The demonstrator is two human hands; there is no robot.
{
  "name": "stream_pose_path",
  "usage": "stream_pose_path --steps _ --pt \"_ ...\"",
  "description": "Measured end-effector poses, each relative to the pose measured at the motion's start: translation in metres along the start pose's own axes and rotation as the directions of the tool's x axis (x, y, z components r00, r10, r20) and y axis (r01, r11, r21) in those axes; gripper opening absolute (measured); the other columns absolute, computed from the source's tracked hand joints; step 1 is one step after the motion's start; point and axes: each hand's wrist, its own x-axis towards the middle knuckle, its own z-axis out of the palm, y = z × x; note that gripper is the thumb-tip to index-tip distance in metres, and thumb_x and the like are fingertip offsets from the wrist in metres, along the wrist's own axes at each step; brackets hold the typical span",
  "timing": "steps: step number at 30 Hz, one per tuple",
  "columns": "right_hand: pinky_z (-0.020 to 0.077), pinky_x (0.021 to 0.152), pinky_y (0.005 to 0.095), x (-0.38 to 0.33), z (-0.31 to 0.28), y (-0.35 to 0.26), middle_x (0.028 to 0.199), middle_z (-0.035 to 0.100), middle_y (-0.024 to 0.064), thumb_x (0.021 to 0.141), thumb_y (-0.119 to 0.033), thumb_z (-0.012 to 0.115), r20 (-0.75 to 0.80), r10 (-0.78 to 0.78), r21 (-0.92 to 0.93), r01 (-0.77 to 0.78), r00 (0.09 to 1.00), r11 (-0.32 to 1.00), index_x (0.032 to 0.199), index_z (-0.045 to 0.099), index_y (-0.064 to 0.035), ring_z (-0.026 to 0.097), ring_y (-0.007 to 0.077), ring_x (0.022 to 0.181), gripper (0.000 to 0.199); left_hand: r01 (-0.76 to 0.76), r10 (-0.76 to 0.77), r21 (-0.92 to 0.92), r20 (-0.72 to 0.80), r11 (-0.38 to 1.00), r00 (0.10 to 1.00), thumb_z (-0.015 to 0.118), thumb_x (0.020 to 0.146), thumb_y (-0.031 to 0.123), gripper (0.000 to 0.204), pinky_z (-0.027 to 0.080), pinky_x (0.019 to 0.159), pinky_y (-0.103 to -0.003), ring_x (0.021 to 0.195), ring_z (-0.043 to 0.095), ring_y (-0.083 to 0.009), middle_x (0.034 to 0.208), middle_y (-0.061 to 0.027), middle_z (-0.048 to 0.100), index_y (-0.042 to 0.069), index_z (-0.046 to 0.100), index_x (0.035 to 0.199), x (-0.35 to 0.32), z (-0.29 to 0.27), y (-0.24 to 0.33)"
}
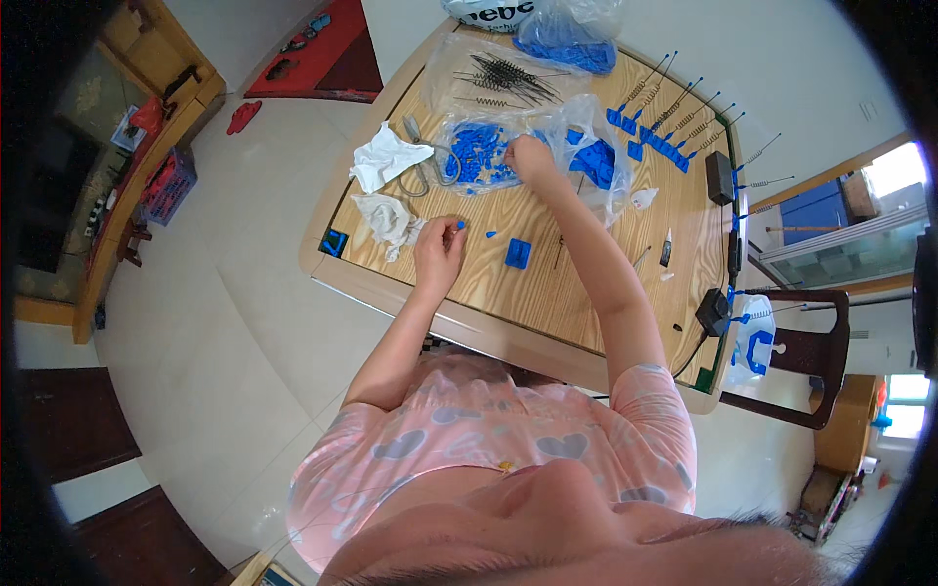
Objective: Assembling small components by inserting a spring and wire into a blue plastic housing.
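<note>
Near the front edge of the table (479,290), the left hand (440,256) pinches a small blue piece (461,226). Beyond, the right hand (531,159), curled, hold indiscernible, reaches loose blue parts (475,148); dark springs (509,77) lie near the far edge.

Wood-grain table (469,293): clear plastic bags (442,80), scissors (412,129), crumpled white cloths (389,156), blue square block (518,254), small blue piece (490,234).

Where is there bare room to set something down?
Bare wood lies between the blue square piece and the table's near edge, with a smaller patch between the tube and dark block. The far side is crowded: blue pieces, springs, plastic bags.
</note>
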Motion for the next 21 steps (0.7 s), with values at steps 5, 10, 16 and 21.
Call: stream_pose_path --steps 5,10,16,21 --pt "0.0501 0.075 0.0453 0.004 0.005 -0.005 0.084 0.066 0.0182 0.071 -0.017 0.07 0.039 0.072 -0.024 -0.071 0.997 0.997 0.078 0.068 -0.0048 0.064 0.0363 0.083 0.014 0.004 -0.004 -0.016 0.009 1.0 1.0 0.067 0.081 0.007 0.014 0.046 0.063 -0.031 0.069 0.058 -0.0219 0.079 -0.0118 0.059 -0.001 0.06 0.091 0.001 -0.002 0.004" --pt "0.0504 0.075 0.0457 0.003 0.001 -0.012 0.085 0.066 0.0207 0.071 -0.017 0.069 0.045 0.016 -0.077 -0.012 0.999 0.997 0.079 0.067 -0.0027 0.063 0.0377 0.084 0.016 0.049 -0.049 -0.03 0.005 0.998 0.999 0.069 0.08 0.008 0.014 0.046 0.062 -0.03 0.068 0.058 -0.0206 0.079 -0.0118 0.06 -0.001 0.063 0.089 -0.001 -0.004 0.006" --pt "0.0509 0.073 0.0453 -0.003 0.001 -0.009 0.084 0.065 0.0208 0.074 -0.018 0.064 -0.109 0.03 -0.111 -0.042 0.994 0.993 0.079 0.068 -0.0026 0.063 0.0383 0.08 0.016 0.03 -0.03 -0.07 -0.002 0.997 1.0 0.07 0.08 0.008 0.014 0.046 0.061 -0.029 0.065 0.058 -0.0189 0.077 -0.0116 0.061 -0.001 0.066 0.09 0.001 0.0 0.006" --pt "0.0506 0.07 0.044 -0.044 -0.021 -0.047 0.08 0.065 0.0192 0.074 -0.018 0.063 -0.181 -0.029 0.089 0.046 0.983 0.995 0.077 0.066 -0.0021 0.064 0.0363 0.077 0.016 0.15 -0.161 -0.185 -0.046 0.971 0.986 0.068 0.083 0.009 0.016 0.042 0.054 -0.024 0.058 0.052 -0.0085 0.067 -0.0047 0.062 -0.003 0.067 0.092 -0.006 0.003 -0.015"
